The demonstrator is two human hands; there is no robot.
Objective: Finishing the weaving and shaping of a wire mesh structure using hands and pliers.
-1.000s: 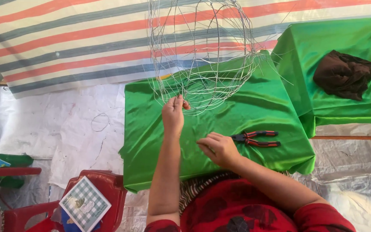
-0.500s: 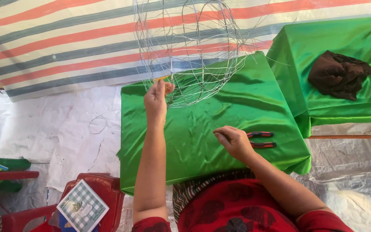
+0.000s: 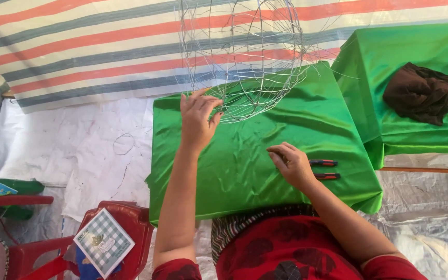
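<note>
Steadying the wire frame (image 3: 242,57) looks like the step in hand here, a rounded open cage of thin silver wire standing at the far edge of the green cloth table (image 3: 250,171). The left hand (image 3: 197,118) is up at its lower rim, fingers (image 3: 203,101) loosely spread and curled, tips touching or just beside the bottom wire; can't tell if it's really gripping. The right hand (image 3: 292,165) lies on the cloth, fingers (image 3: 281,154) bent and close together, covering the head of the red-handled pliers (image 3: 325,169), whose handles stick out to the right. My guess is the next move needs a proper grip on those pliers while the frame is kept from rolling, since it's light and springy.
</note>
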